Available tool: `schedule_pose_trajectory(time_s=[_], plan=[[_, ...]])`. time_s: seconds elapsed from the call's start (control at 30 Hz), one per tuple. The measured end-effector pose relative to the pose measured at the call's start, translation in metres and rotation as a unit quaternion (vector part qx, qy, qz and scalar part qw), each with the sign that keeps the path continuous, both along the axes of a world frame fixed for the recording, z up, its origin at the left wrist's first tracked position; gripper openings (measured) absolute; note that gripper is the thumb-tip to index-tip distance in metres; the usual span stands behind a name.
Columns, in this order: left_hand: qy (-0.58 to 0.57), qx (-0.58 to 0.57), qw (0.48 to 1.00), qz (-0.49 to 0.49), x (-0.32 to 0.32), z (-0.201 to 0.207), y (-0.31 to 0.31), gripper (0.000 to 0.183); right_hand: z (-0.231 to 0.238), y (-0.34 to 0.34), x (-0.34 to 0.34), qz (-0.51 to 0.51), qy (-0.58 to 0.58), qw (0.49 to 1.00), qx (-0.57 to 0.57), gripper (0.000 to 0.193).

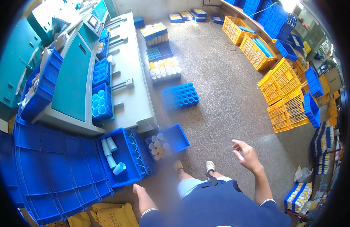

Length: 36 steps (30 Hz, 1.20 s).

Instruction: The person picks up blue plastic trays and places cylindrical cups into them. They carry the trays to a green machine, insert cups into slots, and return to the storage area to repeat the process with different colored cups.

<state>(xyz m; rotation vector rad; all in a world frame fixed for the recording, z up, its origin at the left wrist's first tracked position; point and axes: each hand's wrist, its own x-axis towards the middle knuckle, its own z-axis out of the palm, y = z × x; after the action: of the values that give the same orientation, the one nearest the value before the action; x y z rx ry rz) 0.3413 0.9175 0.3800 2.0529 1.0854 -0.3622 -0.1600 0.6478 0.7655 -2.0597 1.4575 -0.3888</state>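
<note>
My right hand (246, 156) is raised over the floor to the right of my body, its fingers loosely curled and apart, with nothing in them. Low at the left, my left hand (137, 189) is beside the near edge of a blue crate (125, 181); its fingers do not show clearly. Several light blue cups (119, 168) lie tipped over in that crate. Along its right side stands a row of upright clear blue cups (136, 154). On the floor beyond, white and yellowish cylinders (158, 146) stand grouped next to a shallow blue tray (177, 137).
A pale machine bench (137, 90) runs along the left, with blue bins of cups (99, 103) on it. Blue crates of cups (181, 95) and white cylinders (164, 70) stand on the floor ahead. Yellow crates (288, 109) line the right. Yellow sacks (114, 215) lie at lower left.
</note>
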Motion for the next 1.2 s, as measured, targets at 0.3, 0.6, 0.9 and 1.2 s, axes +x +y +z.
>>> schedule_pose_trajectory(time_s=[0.3, 0.6, 0.9, 1.2], plan=[[0.201, -0.114, 0.850, -0.473, -0.215, -0.063, -0.108, 0.032, -0.044, 0.024, -0.159, -0.002, 0.037, 0.977, 0.209, 0.052], [0.042, -0.127, 0.465, -0.875, -0.521, -0.018, -0.336, 0.014, -0.064, 0.039, -0.367, -0.134, 0.133, 0.961, 0.200, 0.052], [0.176, -0.199, 0.496, -0.827, -0.588, -0.013, -0.445, 0.012, -0.094, -0.015, -0.453, -0.182, 0.023, 0.951, 0.248, 0.053], [0.218, 0.264, 0.466, -0.816, -0.599, -0.075, -0.475, 0.007, -0.137, -0.132, -0.615, -0.310, -0.077, 0.906, 0.276, 0.052]])
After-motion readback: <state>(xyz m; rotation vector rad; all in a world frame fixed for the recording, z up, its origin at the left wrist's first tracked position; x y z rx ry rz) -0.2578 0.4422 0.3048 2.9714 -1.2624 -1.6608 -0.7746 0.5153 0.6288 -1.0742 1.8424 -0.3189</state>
